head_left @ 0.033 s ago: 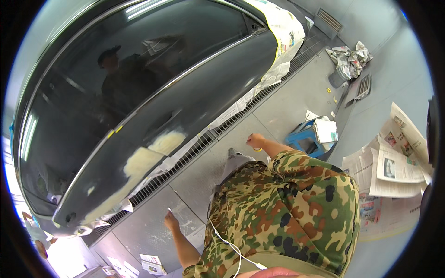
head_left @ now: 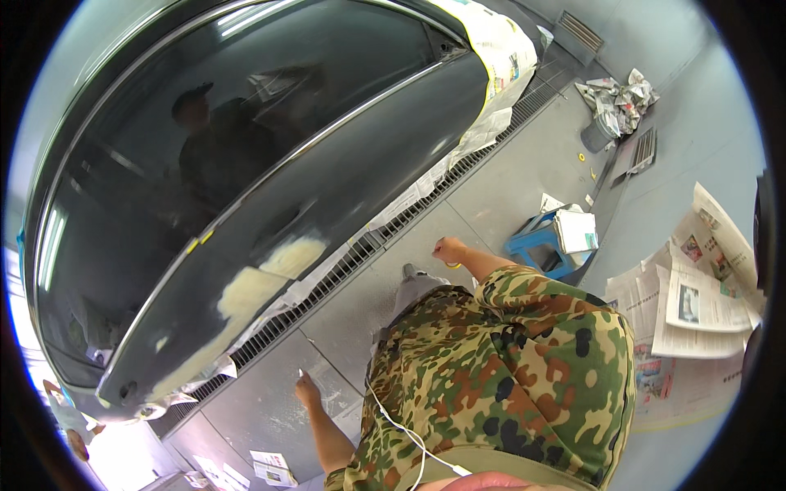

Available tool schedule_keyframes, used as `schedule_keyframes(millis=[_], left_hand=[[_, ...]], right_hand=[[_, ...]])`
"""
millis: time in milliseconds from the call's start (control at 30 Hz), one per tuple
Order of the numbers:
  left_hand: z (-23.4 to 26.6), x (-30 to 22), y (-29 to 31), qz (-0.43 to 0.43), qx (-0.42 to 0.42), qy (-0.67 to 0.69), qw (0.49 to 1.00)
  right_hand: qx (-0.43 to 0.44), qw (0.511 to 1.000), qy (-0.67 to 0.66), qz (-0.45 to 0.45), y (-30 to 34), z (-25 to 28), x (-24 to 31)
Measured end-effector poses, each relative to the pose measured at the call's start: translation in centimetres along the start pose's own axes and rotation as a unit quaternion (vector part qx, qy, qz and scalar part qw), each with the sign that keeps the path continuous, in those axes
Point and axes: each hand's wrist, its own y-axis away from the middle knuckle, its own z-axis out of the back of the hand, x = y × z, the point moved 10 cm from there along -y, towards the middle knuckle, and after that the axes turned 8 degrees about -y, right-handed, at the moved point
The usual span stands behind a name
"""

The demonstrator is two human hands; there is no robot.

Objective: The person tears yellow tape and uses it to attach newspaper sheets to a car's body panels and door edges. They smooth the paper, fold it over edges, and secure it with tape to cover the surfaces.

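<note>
My left hand (head_left: 307,390) hangs low over the floor, apart from the car, its fingers pinched together. Something small and white shows at its fingertips, too small to make out. The fingers of my right hand (head_left: 447,249) are curled, and a yellow ring (head_left: 453,264), apparently a roll of tape, shows at its lower edge. To the left stands a dark car (head_left: 360,176), its door marked by pale filler patches (head_left: 250,290). Masking paper (head_left: 501,61) covers its far end, and yellow tape (head_left: 201,238) sits on the window trim.
A floor grate (head_left: 274,327) runs beside the car. Right of me stands a blue stool (head_left: 536,245) with papers on it. Large newspaper sheets (head_left: 696,286) hang at the far right. Crumpled newspaper (head_left: 620,102) fills a bucket (head_left: 600,133) by the wall. Another person (head_left: 72,425) is partly visible lower left.
Both hands stay almost where they were. The newspaper sheets at the right have shifted slightly in view.
</note>
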Motion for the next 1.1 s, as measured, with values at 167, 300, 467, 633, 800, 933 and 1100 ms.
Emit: schedule_keyframes(millis=[167,300,467,633,800,933,1100], left_hand=[[-4.5,-12.8,4.5,-0.081,0.110,-0.097,0.986],[-6.4,-18.5,3.2,-0.033,0.149,-0.069,0.986],[-7.0,-26.4,-1.0,-0.129,0.127,0.004,0.984],[-9.1,-31.3,-4.8,-0.202,0.177,-0.045,0.962],[-13.4,-35.9,-6.7,-0.202,0.227,-0.111,0.946],[-15.6,-44.7,-7.4,-0.300,0.234,-0.123,0.917],[-16.7,-60.3,-6.3,-0.368,0.272,-0.081,0.885]], right_hand=[[0.040,0.993,-0.110,0.007,-2.3,1.5,-3.6],[0.045,0.989,-0.131,-0.045,-3.8,3.1,-7.7],[0.016,0.976,-0.169,-0.136,-3.1,4.8,-14.7],[-0.015,0.957,-0.172,-0.233,0.2,5.2,-20.3],[-0.038,0.940,-0.205,-0.271,5.7,6.6,-23.0],[-0.068,0.916,-0.238,-0.315,9.4,8.0,-24.5],[-0.128,0.890,-0.265,-0.349,10.8,11.7,-28.8]])
